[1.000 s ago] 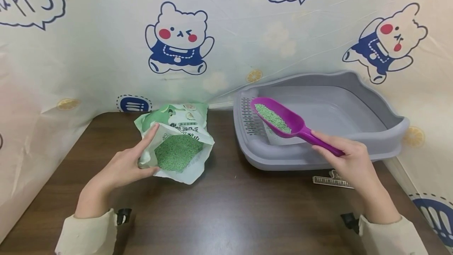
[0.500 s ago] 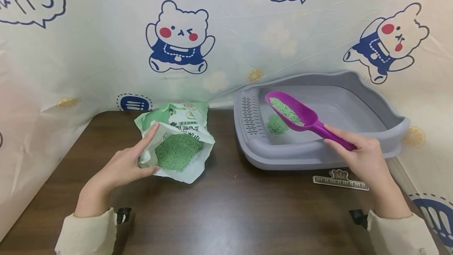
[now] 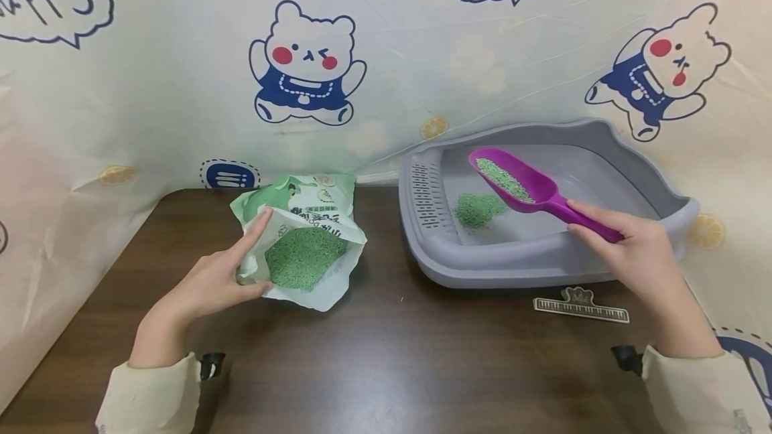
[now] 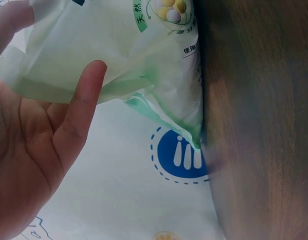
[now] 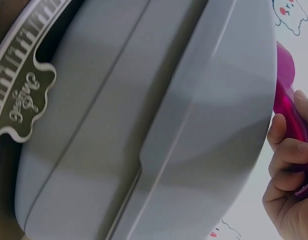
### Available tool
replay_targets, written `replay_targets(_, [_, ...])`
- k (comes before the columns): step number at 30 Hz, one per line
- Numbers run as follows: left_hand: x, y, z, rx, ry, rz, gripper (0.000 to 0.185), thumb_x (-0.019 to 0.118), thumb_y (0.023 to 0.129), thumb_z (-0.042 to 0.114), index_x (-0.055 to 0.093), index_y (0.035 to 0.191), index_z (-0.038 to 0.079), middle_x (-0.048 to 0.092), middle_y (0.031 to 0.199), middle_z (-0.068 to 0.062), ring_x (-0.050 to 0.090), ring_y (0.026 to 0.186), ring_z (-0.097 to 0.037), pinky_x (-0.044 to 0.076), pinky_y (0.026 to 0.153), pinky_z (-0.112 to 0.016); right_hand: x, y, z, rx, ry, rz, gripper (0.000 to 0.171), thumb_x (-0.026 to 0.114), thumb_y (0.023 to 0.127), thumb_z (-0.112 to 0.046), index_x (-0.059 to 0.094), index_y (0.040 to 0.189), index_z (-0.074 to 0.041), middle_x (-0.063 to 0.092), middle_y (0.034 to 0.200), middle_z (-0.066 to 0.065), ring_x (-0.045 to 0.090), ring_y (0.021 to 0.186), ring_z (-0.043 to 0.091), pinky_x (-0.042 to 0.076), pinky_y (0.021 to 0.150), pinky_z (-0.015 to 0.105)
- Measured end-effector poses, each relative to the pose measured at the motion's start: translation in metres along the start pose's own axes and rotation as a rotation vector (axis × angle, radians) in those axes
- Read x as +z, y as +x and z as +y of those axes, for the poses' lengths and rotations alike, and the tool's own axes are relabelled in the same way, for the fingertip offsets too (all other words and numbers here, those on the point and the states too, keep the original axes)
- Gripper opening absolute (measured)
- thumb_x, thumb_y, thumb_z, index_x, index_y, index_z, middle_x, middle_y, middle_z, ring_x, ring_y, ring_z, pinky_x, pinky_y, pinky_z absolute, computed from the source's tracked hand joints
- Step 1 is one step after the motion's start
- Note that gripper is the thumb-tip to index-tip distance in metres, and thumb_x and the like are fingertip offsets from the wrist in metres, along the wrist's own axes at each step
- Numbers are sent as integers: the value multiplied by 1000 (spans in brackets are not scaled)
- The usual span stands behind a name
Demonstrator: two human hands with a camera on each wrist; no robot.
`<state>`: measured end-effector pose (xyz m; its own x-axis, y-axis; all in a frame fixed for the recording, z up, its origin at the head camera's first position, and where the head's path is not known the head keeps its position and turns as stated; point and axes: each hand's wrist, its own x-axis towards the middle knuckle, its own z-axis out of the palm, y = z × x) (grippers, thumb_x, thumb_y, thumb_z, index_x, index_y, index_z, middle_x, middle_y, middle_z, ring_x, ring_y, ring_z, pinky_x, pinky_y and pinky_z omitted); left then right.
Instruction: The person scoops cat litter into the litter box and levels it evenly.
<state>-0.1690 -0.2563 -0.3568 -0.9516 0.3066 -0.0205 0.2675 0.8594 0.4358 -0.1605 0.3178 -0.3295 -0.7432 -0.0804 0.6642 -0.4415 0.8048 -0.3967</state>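
My left hand (image 3: 211,280) holds the left side of a green-and-white bag of cat litter (image 3: 328,290), its thumb and index finger spread at the rim. The bag's mouth gapes toward me and shows green pellets (image 3: 304,260). In the left wrist view, a finger (image 4: 84,100) lies straight against the printed bag (image 4: 114,45). My right hand (image 3: 642,253) grips the handle of a purple scoop (image 3: 543,186) that carries more green pellets. The scoop is over a grey litter box (image 3: 500,270), where a small heap of pellets (image 3: 479,209) lies at the left.
A flat clip (image 3: 582,307) with a piano-key pattern lies on the brown table (image 3: 386,360), in front of the litter box. Behind stands a pale sheet (image 3: 410,52) printed with cartoon bears. The box has a slotted ledge (image 3: 427,196) on its left.
My right hand has moved the scoop to the right and slightly back over the litter box. The pellet heap on the box floor has come into sight. My left hand and the bag stay put.
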Motion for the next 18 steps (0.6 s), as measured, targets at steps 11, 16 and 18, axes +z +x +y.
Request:
replay_targets(11, [0, 0, 0, 3, 11, 0, 113, 79, 81, 39, -4, 159, 40, 61, 129, -30, 64, 92, -29, 49, 75, -48, -15, 11, 10, 51, -60, -95, 51, 88, 71, -6, 75, 118, -19, 75, 96, 20, 40, 53, -3, 28, 45, 18])
replay_targets(16, [0, -1, 0, -2, 8, -3, 113, 79, 82, 38, -4, 159, 40, 62, 128, -31, 64, 91, -29, 49, 74, -48, -19, 19, 13, 83, -98, -152, 48, 86, 76, -15, 73, 122, -20, 75, 98, 22, 40, 53, 5, 29, 45, 21])
replay_targets(18, [1, -1, 0, -1, 6, -1, 113, 79, 82, 39, -4, 159, 40, 62, 128, -30, 64, 91, -29, 49, 75, -49, -20, 22, 14, 99, -120, -170, 47, 86, 77, -17, 73, 122, -21, 74, 98, 24, 40, 55, 5, 29, 46, 22])
